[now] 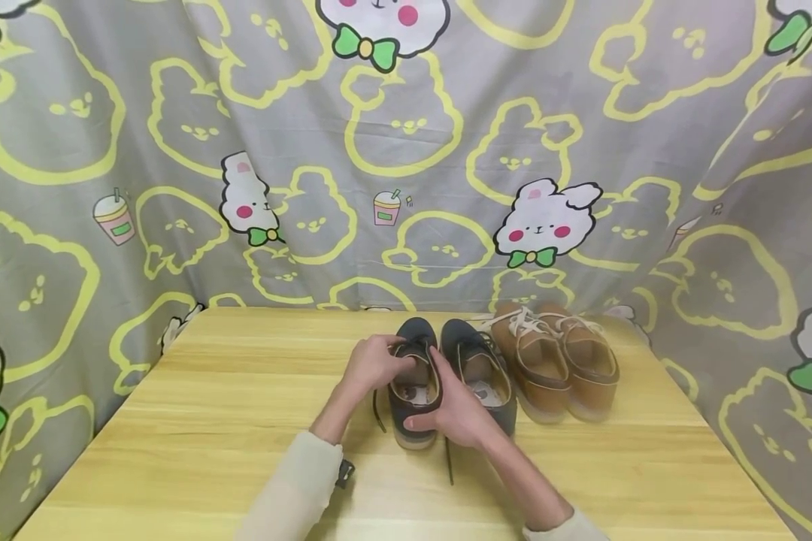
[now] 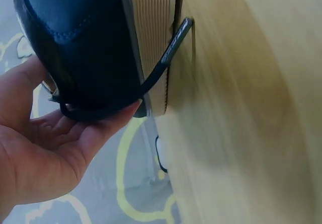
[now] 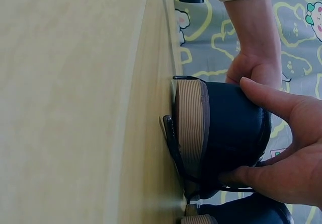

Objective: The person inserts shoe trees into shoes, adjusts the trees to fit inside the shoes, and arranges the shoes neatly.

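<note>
A dark navy lace-up shoe (image 1: 402, 413) stands on the table, toe away from me, its opening facing up. My left hand (image 1: 379, 362) grips its upper near the tongue, thumb at the opening and fingers along the outer side. A loose dark lace (image 2: 156, 73) crosses the left fingertips and hangs beside the ribbed sole (image 2: 153, 38). Round the heel end, my right hand (image 1: 462, 413) holds the shoe, thumb at the back and fingers along its right side. The matching navy shoe (image 1: 462, 338) stands close on the right, partly behind my right hand.
A pair of brown shoes (image 1: 590, 376) with pale laces stands right of the navy pair. The wooden table (image 1: 243, 421) meets a patterned grey curtain (image 1: 298, 135) at the back and sides. A black strap buckle (image 1: 345, 473) hangs by my left sleeve (image 1: 298, 481).
</note>
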`<state>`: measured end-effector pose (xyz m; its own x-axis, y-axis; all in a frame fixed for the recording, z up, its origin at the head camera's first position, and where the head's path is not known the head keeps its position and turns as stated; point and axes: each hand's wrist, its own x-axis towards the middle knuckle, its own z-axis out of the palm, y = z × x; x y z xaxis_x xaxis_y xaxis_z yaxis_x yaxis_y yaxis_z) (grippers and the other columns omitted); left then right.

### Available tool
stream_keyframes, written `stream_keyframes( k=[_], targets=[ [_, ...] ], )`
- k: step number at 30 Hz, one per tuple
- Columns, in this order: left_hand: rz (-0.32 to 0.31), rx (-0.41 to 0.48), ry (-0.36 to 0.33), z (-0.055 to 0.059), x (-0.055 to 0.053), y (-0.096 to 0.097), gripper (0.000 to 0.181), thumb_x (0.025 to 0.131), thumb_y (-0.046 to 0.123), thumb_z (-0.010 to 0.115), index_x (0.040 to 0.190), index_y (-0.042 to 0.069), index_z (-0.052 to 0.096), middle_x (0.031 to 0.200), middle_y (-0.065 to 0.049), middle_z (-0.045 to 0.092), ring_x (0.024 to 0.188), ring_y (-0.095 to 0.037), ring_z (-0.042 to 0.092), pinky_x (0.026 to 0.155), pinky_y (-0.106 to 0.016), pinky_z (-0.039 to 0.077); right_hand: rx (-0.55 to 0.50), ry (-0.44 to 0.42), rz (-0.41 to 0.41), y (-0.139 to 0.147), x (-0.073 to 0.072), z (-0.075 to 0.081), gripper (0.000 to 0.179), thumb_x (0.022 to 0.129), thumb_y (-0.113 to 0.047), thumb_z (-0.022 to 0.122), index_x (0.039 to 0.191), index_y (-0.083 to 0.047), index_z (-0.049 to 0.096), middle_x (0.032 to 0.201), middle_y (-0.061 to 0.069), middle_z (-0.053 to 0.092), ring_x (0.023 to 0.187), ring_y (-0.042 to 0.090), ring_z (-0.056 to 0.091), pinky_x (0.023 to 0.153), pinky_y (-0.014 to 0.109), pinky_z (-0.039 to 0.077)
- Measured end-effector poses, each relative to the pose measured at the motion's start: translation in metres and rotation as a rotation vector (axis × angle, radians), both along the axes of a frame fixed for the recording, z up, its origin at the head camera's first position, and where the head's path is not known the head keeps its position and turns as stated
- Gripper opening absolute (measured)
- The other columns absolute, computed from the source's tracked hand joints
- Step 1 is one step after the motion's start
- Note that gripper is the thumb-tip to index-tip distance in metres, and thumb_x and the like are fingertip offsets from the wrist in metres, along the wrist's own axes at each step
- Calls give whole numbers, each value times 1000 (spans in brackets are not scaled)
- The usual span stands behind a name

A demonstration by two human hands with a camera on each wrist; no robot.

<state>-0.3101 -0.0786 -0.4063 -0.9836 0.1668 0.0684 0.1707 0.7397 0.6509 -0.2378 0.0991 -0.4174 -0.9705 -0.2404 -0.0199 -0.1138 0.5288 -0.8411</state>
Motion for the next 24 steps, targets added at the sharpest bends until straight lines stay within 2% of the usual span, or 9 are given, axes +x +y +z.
stream_keyframes(
  k=[2,6,9,18,24],
  targets=[
    [-29,-24,3,2,-1,0,45,84,33,76,123,10,73,84,-5,75,63,-15,58,57,-28,46,-2,-5,-1,0,0,0,126,70,-25,94,164,-14,12,166,17,28,144,38,41,114,59,36],
    [-76,-51,-15,7,-4,0,46,86,31,73,127,10,72,114,-9,75,86,-20,64,72,-32,53,-12,-8,5,1,0,0,125,71,-25,93,164,-14,11,166,17,26,145,39,39,114,61,35],
    [-91,-38,-55,9,-4,0,49,88,31,72,132,10,68,125,-12,71,95,-24,65,79,-36,54,-21,-12,13,1,0,0,125,71,-25,93,164,-14,11,167,16,25,146,38,38,114,61,36],
    [-94,-36,-38,9,-5,-4,44,86,29,74,126,12,73,117,-9,74,86,-21,61,70,-31,50,-9,-9,13,1,0,-1,126,70,-27,94,164,-14,11,166,17,27,145,39,40,112,61,37],
    [-64,-43,8,3,-8,-1,41,84,28,77,121,11,75,112,-9,76,82,-21,62,70,-31,52,-5,-8,4,0,0,0,125,70,-25,94,164,-14,12,166,16,28,145,38,40,112,60,37]
  ],
)
